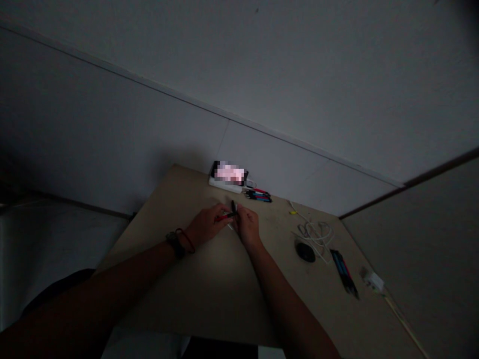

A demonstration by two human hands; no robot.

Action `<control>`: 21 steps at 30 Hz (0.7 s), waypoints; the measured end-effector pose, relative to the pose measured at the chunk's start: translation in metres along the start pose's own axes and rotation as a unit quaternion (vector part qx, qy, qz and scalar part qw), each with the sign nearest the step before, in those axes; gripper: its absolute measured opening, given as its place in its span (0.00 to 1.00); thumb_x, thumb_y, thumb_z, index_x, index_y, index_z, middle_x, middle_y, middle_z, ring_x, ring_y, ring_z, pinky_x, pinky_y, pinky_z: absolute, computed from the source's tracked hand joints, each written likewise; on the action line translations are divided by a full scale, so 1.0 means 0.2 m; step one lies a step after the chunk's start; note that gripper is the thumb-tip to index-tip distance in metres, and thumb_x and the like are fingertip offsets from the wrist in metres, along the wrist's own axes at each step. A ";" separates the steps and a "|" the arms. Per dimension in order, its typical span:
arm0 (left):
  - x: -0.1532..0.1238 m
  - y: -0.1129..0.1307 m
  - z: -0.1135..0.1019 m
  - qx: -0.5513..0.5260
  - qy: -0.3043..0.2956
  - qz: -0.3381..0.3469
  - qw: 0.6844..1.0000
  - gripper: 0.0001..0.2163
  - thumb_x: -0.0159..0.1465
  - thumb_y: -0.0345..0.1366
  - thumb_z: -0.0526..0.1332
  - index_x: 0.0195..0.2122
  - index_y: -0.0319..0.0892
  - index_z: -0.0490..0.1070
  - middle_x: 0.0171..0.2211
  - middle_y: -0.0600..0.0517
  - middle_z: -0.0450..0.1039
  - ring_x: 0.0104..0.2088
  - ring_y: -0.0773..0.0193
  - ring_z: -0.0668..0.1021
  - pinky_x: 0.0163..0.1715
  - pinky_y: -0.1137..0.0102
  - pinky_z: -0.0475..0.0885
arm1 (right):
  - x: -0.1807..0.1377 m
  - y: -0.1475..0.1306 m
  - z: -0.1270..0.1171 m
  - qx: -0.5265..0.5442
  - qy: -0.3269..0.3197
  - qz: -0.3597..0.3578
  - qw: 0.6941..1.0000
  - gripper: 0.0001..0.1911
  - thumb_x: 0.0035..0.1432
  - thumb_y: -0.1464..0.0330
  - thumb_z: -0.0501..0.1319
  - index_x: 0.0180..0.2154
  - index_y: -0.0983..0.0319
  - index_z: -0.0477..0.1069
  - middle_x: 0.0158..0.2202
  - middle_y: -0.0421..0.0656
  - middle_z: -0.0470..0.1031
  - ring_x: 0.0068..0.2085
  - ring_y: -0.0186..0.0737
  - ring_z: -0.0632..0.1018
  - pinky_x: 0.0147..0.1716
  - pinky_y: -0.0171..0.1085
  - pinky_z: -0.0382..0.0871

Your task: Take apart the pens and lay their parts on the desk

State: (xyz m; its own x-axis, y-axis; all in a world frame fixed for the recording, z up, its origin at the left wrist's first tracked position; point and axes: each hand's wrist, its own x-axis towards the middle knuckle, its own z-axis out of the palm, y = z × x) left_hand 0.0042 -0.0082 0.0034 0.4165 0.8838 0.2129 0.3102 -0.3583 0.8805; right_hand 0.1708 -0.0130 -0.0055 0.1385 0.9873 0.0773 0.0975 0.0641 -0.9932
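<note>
Left grip point(207, 222) pinches a red pen point(222, 218), in front of the phone point(229, 173)! Right grip point(248, 224) curls beside it, its hold I can't tell; bunched pens point(259, 196) lie right of the phone.

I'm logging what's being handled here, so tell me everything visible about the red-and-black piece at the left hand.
The red-and-black piece is slim and straight, like part of a pen, and looks like plastic: red toward the left, dark toward the right. It lies nearly level in the picture, at the fingers of the left hand, its dark end toward the right hand. A short black piece meets that end in view; whether they are joined is too dim to tell.
</note>
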 end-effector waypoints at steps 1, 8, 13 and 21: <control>0.00 -0.01 0.00 0.002 0.008 -0.002 1.000 0.12 0.64 0.41 0.63 0.46 0.43 0.70 0.28 0.55 0.76 0.30 0.63 0.77 0.32 0.70 0.68 | 0.00 0.00 0.00 -0.005 -0.001 -0.002 1.000 0.32 0.59 0.44 0.59 0.15 0.57 0.59 0.11 0.35 0.59 0.16 0.32 0.58 0.17 0.36 0.49; 0.01 -0.01 0.01 0.025 0.022 -0.008 0.999 0.08 0.64 0.41 0.63 0.35 0.42 0.70 0.32 0.52 0.77 0.32 0.63 0.76 0.33 0.70 0.68 | 0.00 -0.01 0.00 -0.031 0.005 -0.009 0.999 0.32 0.61 0.44 0.58 0.14 0.58 0.59 0.11 0.35 0.59 0.15 0.32 0.59 0.18 0.36 0.50; 0.01 0.01 -0.01 0.039 -0.005 0.005 0.999 0.12 0.68 0.42 0.57 0.30 0.42 0.71 0.27 0.53 0.74 0.29 0.64 0.74 0.30 0.70 0.64 | -0.01 -0.03 0.00 -0.042 0.020 -0.009 0.999 0.32 0.61 0.46 0.57 0.14 0.58 0.60 0.11 0.35 0.58 0.15 0.32 0.58 0.18 0.36 0.50; 0.00 -0.01 -0.01 0.063 -0.026 -0.003 0.998 0.16 0.72 0.41 0.50 0.33 0.42 0.74 0.24 0.53 0.73 0.27 0.64 0.75 0.30 0.70 0.64 | 0.00 -0.01 -0.01 -0.032 0.001 0.001 0.999 0.31 0.62 0.46 0.57 0.15 0.58 0.59 0.11 0.35 0.59 0.15 0.31 0.58 0.18 0.36 0.49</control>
State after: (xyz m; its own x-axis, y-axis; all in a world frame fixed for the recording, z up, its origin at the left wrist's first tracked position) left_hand 0.0021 -0.0069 0.0031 0.4570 0.8704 0.1832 0.4155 -0.3910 0.8213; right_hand 0.1716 -0.0138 -0.0031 0.1407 0.9871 0.0763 0.1596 0.0534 -0.9857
